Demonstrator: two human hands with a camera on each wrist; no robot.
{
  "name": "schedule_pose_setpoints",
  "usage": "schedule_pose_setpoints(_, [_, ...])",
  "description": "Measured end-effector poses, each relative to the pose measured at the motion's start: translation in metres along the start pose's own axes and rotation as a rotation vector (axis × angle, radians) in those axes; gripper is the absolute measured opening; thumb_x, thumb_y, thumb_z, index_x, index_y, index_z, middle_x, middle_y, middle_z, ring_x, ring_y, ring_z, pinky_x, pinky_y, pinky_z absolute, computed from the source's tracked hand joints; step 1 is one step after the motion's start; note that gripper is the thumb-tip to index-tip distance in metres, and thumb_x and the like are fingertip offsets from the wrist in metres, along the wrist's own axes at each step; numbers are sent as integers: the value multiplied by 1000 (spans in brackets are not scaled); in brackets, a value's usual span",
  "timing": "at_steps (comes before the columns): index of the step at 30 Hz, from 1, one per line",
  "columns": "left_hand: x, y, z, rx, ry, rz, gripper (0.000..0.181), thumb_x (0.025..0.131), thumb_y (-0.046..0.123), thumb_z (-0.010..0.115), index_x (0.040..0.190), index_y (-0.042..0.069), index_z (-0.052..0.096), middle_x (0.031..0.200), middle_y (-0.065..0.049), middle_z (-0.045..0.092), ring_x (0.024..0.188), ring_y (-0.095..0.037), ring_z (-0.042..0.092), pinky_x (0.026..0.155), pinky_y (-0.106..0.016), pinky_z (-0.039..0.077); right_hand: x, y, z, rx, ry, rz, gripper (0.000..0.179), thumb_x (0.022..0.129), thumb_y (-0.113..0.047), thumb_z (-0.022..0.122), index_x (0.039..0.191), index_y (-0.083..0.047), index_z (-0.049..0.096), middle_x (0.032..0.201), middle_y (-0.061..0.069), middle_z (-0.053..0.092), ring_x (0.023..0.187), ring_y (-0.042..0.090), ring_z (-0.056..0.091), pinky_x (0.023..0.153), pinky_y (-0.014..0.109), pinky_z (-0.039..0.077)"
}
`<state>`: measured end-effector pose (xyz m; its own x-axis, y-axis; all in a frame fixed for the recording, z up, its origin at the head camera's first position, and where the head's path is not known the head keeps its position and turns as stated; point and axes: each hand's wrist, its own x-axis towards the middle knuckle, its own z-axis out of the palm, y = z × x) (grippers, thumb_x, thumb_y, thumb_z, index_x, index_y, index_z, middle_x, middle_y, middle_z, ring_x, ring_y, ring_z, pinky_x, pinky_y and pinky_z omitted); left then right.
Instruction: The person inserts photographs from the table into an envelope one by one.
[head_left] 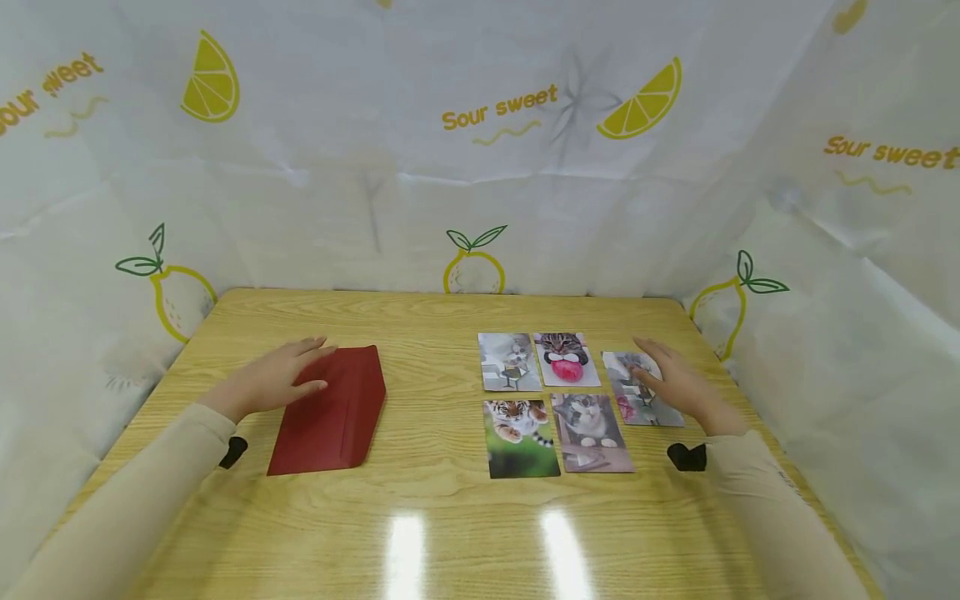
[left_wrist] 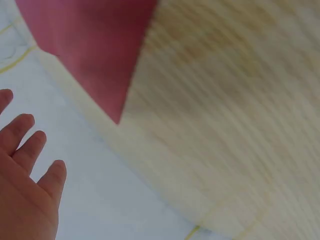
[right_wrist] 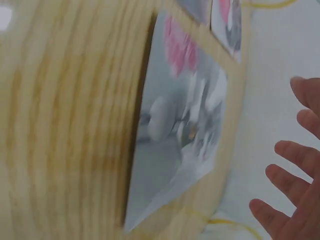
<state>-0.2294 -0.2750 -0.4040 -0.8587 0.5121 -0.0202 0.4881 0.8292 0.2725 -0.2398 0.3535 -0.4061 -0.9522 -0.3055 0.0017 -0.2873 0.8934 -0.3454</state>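
My left hand (head_left: 281, 377) hovers with fingers extended over the upper left of a red envelope (head_left: 330, 425), which lies on the table with its pointed flap side to the right. In the left wrist view the fingers are spread and hold nothing. On the other side, my right hand (head_left: 678, 385) is over a grey cat picture card (head_left: 630, 404), partly hiding it; its fingers are apart and grasp nothing in the right wrist view. Left of that card lie a tiger card (head_left: 521, 446), a seated cat card (head_left: 592, 433), a tongue-out cat card (head_left: 566, 360) and a pale cat card (head_left: 510, 362).
The wooden table (head_left: 420, 542) has rounded far corners and two bright light reflections near its front. A white lemon-patterned sheet (head_left: 337, 167) hangs behind it and along both sides. Bare wood separates the envelope from the cards.
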Motion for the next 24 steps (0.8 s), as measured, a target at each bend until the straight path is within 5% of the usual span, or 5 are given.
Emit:
schedule_pose_setpoints(14, [-19, -12, 21, -109, -131, 2, 78, 89, 43, 66, 149, 3, 36, 153, -29, 26, 138, -54, 24, 106, -66, 29, -5, 34, 12, 73, -168, 20, 75, 92, -29, 66, 145, 12, 31, 144, 41, 28, 132, 60, 26, 105, 68, 27])
schedule_pose_setpoints(24, [-18, -14, 27, -136, -179, -15, 79, 88, 46, 66, 149, 5, 35, 155, -29, 22, 139, -54, 20, 106, -66, 29, -10, 35, 13, 99, -192, 38, 74, 89, -26, 69, 143, 12, 36, 142, 42, 31, 130, 60, 28, 102, 69, 30])
